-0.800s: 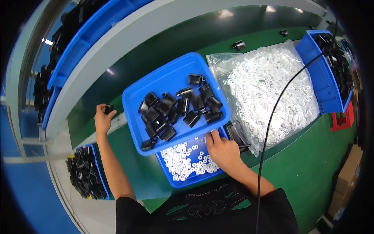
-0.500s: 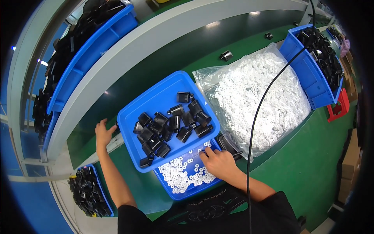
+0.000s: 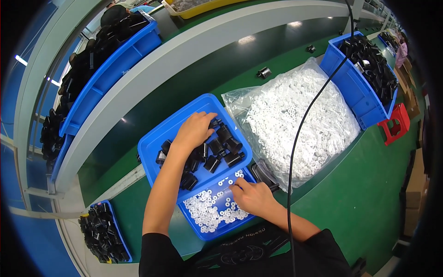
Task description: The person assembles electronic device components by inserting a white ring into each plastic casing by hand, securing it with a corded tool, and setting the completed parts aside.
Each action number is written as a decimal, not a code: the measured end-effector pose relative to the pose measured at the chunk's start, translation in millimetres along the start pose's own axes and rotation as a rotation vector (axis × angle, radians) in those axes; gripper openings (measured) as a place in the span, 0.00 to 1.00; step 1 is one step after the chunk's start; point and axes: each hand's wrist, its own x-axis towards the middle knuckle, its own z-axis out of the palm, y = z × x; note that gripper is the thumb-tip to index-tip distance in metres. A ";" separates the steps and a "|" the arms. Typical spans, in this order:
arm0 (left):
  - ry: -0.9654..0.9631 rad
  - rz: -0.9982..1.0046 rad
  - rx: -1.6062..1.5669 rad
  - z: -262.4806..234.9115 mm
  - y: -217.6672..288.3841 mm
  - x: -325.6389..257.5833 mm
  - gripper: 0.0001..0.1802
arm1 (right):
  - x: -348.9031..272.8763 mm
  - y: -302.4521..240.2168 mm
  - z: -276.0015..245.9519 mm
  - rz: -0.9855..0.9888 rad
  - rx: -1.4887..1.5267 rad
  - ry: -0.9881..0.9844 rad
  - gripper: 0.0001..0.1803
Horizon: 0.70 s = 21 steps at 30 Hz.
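My left hand (image 3: 194,131) lies palm down in a large blue tray (image 3: 152,143), fingers curled over a heap of black plastic parts (image 3: 221,147); what it grips is hidden. My right hand (image 3: 251,196) reaches into a smaller blue tray (image 3: 203,233) just below, thumb and forefinger pinched on a white ring (image 3: 229,188) among many white rings (image 3: 207,212). The large tray sits partly over the smaller one.
A clear bag of white rings (image 3: 300,120) lies to the right, crossed by a black cable (image 3: 300,138). Blue bins of black parts stand at the far right (image 3: 364,106), lower left (image 3: 104,233) and upper left (image 3: 110,69). A loose black part (image 3: 264,72) sits on the dark belt.
My left hand has come from the table edge at the left into the tray of black parts. My right hand stays at the white rings. The view has tilted down.
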 end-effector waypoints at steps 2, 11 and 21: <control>-0.027 -0.008 0.023 -1.7 1.8 -7.5 0.22 | -2.4 -1.6 -1.4 -0.003 0.022 0.006 0.11; 0.533 -0.150 -1.251 -3.0 36.9 -136.1 0.25 | 10.6 -0.5 -27.7 -0.052 0.185 0.027 0.12; 0.607 0.270 -2.087 57.0 77.7 -213.6 0.24 | 44.7 -56.6 -68.3 -0.042 0.940 -0.012 0.17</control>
